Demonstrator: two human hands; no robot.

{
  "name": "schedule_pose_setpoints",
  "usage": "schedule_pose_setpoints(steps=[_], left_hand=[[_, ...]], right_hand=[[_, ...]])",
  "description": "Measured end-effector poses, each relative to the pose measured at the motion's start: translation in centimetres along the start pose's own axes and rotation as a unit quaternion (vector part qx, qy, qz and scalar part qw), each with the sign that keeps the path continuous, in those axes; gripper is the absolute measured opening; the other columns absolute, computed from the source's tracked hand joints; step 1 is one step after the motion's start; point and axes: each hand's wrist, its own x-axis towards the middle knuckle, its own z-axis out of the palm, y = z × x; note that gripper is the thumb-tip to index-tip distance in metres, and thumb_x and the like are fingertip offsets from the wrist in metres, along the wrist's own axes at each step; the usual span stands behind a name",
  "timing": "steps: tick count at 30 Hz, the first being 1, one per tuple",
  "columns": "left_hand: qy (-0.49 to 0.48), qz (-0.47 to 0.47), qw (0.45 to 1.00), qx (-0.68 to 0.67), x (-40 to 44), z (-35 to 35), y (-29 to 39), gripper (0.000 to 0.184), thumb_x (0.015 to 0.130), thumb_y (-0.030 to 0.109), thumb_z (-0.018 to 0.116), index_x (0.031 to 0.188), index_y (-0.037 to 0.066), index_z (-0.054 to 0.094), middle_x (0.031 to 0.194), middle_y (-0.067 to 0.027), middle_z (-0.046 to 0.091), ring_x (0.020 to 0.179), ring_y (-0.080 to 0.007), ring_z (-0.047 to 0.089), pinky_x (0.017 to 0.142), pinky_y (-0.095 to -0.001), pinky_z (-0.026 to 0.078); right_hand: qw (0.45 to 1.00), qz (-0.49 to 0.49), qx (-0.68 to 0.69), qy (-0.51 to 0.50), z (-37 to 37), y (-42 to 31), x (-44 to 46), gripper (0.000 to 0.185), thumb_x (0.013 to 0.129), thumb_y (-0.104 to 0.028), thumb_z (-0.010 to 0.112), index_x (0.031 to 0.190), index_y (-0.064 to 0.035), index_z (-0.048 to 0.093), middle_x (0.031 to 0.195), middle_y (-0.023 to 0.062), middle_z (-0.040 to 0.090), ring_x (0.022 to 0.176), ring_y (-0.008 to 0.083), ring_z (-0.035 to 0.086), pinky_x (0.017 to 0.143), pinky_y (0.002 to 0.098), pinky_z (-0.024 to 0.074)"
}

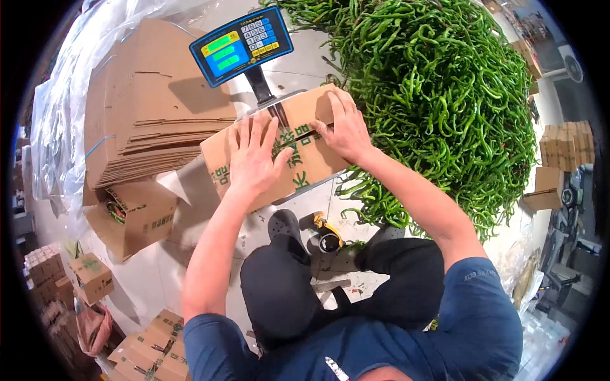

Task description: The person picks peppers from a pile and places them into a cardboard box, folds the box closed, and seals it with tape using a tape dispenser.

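A cardboard box (305,162) with green printed characters sits tilted in view on a platform scale, its top flaps folded nearly closed with a dark gap between them. My left hand (255,155) lies flat on the left part of the top, fingers spread. On the right flap rests my right hand (346,130), its fingers stretched toward the far edge and the thumb beside the gap. Behind the box stands the scale's display (241,46), lit green, with a keypad. A yellow and black tape dispenser (328,239) lies on the floor between my feet.
A large heap of green chili peppers (438,101) spreads on the right. Flattened cardboard boxes (159,95) are stacked at the left, above an open box (136,222). More boxes (155,349) stand at lower left, others (567,145) at far right.
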Motion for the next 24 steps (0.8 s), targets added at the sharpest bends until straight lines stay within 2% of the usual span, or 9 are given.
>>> schedule_pose_setpoints(steps=[4,9,13,15,17,19,21,22,24], left_hand=[[-0.001,-0.006,1.0,0.03,1.8,0.4,-0.2,0.071,0.093,0.064,0.045,0.151,0.023,0.038,0.159,-0.0176,0.024,0.145,-0.0434,0.02,0.116,-0.0613,0.011],[-0.025,0.025,0.999,0.021,4.0,0.1,0.7,0.071,0.091,0.067,0.047,0.149,0.026,0.04,0.154,-0.0201,0.029,0.142,-0.0427,0.023,0.117,-0.0584,0.011],[-0.034,0.038,0.999,0.008,4.2,-1.0,0.9,0.066,0.09,0.06,0.054,0.147,0.026,0.044,0.151,-0.0187,0.032,0.137,-0.039,0.03,0.115,-0.0542,0.018],[-0.03,0.032,0.999,-0.013,4.5,-1.2,0.9,0.061,0.09,0.055,0.059,0.142,0.025,0.051,0.149,-0.0191,0.034,0.135,-0.0389,0.033,0.114,-0.052,0.02],[-0.035,0.028,0.999,-0.011,5.1,-1.2,0.8,0.061,0.089,0.055,0.06,0.141,0.024,0.051,0.149,-0.019,0.035,0.135,-0.0388,0.033,0.114,-0.0518,0.02],[-0.052,0.021,0.998,-0.008,5.4,-1.1,1.0,0.063,0.089,0.055,0.058,0.141,0.021,0.05,0.148,-0.0193,0.035,0.136,-0.0394,0.031,0.115,-0.0534,0.018],[-0.038,0.012,0.999,-0.015,5.3,-0.5,1.2,0.065,0.09,0.056,0.056,0.143,0.019,0.048,0.148,-0.0201,0.035,0.137,-0.0403,0.03,0.116,-0.055,0.016],[-0.029,0.003,0.999,-0.014,5.3,-0.3,1.2,0.066,0.09,0.056,0.055,0.143,0.018,0.047,0.148,-0.0204,0.035,0.137,-0.0408,0.03,0.116,-0.0558,0.015],[-0.042,-0.027,0.999,-0.012,5.4,0.1,1.8,0.071,0.09,0.058,0.052,0.146,0.015,0.043,0.151,-0.0226,0.033,0.141,-0.0422,0.026,0.117,-0.0578,0.012]], right_hand=[[0.957,0.226,0.155,-0.098,-0.4,0.0,1.7,0.078,0.093,-0.044,0.062,0.145,0.0053,0.031,0.14,0.0269,0.045,0.128,0.0412,0.047,0.105,0.0454,0.0408],[0.935,0.228,0.268,-0.055,1.3,2.2,1.5,0.062,0.096,-0.036,0.059,0.143,0.0012,0.041,0.128,0.0209,0.058,0.119,0.0326,0.057,0.101,0.039,0.0443],[0.764,0.405,0.502,-0.011,1.5,5.3,-0.7,0.044,0.099,-0.033,0.054,0.117,0.0055,0.063,0.105,0.0085,0.069,0.094,0.0165,0.059,0.085,0.0324,0.0472],[0.862,0.383,0.331,0.026,1.2,7.3,-5.1,0.038,0.099,-0.031,0.051,0.109,0.0042,0.063,0.092,0.0184,0.067,0.084,0.0276,0.063,0.077,0.0393,0.049],[0.934,0.28,0.193,-0.107,3.6,9.8,-14.4,0.024,0.09,-0.017,0.053,0.096,0.0052,0.061,0.09,0.0283,0.064,0.087,0.044,0.063,0.078,0.0472,0.0509],[0.806,0.324,0.131,-0.478,3.7,8.0,-20.1,0.026,0.084,-0.018,0.06,0.103,0.0005,0.063,0.098,0.0244,0.066,0.087,0.0384,0.066,0.077,0.0478,0.0536],[0.789,0.238,0.172,-0.539,13.5,9.4,-35.5,0.039,0.08,-0.026,0.069,0.108,-0.0008,0.064,0.109,0.0225,0.067,0.094,0.0404,0.066,0.081,0.0458,0.0541],[0.755,0.149,0.174,-0.615,10.6,5.6,-32.2,0.046,0.079,-0.029,0.071,0.114,-0.0015,0.062,0.108,0.0223,0.067,0.099,0.0403,0.065,0.084,0.0451,0.0534],[0.755,0.248,0.196,-0.574,10.9,2.5,-33.3,0.051,0.076,-0.03,0.074,0.118,-0.0041,0.059,0.111,0.0221,0.066,0.104,0.0411,0.063,0.087,0.0461,0.0516]])
